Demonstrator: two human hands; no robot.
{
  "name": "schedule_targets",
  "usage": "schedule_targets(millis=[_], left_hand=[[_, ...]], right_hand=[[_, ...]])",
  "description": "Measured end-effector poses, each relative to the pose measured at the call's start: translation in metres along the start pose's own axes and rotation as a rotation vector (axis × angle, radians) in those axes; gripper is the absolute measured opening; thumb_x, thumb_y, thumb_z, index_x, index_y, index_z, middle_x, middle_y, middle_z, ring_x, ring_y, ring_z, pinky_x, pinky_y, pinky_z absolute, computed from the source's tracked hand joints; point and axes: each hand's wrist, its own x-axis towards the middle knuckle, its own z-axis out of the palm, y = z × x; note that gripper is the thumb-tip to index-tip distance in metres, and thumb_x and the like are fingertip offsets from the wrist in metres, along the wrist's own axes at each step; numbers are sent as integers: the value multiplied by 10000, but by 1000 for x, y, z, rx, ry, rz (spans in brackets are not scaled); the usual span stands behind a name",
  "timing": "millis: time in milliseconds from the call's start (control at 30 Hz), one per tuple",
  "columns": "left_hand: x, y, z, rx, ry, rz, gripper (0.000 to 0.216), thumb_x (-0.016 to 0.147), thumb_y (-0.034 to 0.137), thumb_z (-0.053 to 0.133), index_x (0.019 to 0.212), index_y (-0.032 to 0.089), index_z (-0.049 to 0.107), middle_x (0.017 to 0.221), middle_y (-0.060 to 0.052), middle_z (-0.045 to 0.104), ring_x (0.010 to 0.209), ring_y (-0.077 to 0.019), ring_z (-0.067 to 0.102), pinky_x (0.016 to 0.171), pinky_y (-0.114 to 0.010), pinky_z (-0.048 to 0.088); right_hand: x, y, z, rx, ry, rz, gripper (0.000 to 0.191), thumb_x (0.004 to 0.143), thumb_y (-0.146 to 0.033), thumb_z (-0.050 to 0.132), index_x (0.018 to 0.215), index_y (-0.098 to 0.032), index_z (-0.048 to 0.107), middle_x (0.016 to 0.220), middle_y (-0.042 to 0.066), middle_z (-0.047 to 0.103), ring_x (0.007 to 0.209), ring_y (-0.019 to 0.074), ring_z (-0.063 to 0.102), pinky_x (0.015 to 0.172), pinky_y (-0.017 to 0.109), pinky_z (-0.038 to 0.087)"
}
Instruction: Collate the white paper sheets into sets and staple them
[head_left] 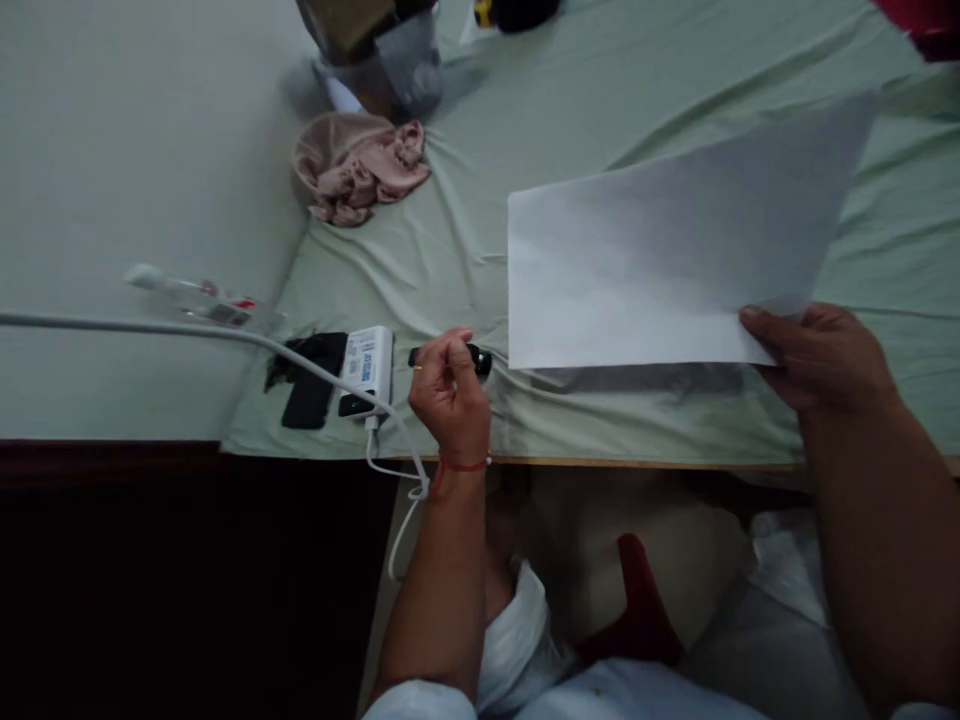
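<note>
My left hand (pixel 448 392) is closed around a black marker (pixel 480 360) that lies near the front edge of a bed covered with a pale green sheet (pixel 600 120). A red thread circles that wrist. My right hand (pixel 821 355) pinches the near right corner of a white sheet of paper (pixel 660 260), which it holds lifted and tilted above the bed.
A white power bank (pixel 367 368) with a white cable (pixel 225 335) and a black phone (pixel 311 385) lie left of my left hand. A crumpled pink cloth (pixel 356 165) sits further back. A grey bag (pixel 390 60) stands at the top. The wall is on the left.
</note>
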Motion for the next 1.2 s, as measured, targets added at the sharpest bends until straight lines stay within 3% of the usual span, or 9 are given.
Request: schedule_targets(millis=[100,167,267,467,700,867,1000,1067,1200], left_hand=[[-8,14,15,-286,-183,-274,318,1159,565,835,1160,249,871,1077,-72,903,803,-162,731,681,-269,573],[-11,17,24,-376,-332,-387,384,1014,585,983,1143,246,856,1024,-63,891,805,-167,743,659,-262,557],[-12,17,35,-359,-450,-405,436,800,490,1125,963,245,804,911,-17,853,854,-182,761,766,-271,612],[-16,9,48,-241,-414,-424,544,838,516,1112,729,231,661,693,63,628,663,-106,519,624,-228,431],[-22,5,68,-356,-510,-472,683,715,593,1214,741,237,632,650,97,550,593,-79,422,544,-207,350],[-24,6,81,-410,-431,-543,675,813,731,1135,734,230,689,662,56,631,633,-112,529,592,-244,456],[-23,16,84,-454,-517,-554,715,562,639,1263,749,231,706,667,84,618,580,-82,505,504,-207,392],[-23,21,83,-414,-544,-549,734,533,590,1280,710,227,667,653,89,594,546,-59,481,466,-187,342],[-24,27,84,-326,-471,-546,775,720,620,1225,626,222,567,596,101,477,510,-35,365,433,-169,296]], right_hand=[[-3,0,-17,-4,-7,-6,467,520,-346,1218,785,-262,843,937,49,879,780,216,773,740,392,706],[-6,1,-23,-5,-10,-7,468,514,-359,1220,785,-258,852,934,54,885,781,213,779,743,380,702],[-10,1,-26,-10,-4,-30,424,528,-362,1191,789,-256,873,877,40,872,767,192,760,731,339,672],[-9,-4,-27,-11,48,-88,327,594,-317,1095,864,-281,913,882,10,882,807,192,751,763,321,660],[0,-5,-37,79,162,-138,311,644,-253,1083,825,-250,831,905,-6,855,775,141,703,734,268,623],[3,-3,-40,145,195,-125,442,619,-256,1136,726,-249,708,757,-55,727,683,115,647,691,253,628],[11,1,-50,157,253,-159,570,685,-186,1118,669,-259,553,688,-80,596,685,116,629,685,243,617],[14,2,-54,145,267,-172,629,716,-181,1110,673,-269,488,692,-76,575,707,131,644,681,252,608],[16,4,-53,128,248,-186,453,722,-240,1106,782,-249,657,796,-44,696,762,148,695,738,293,642]])
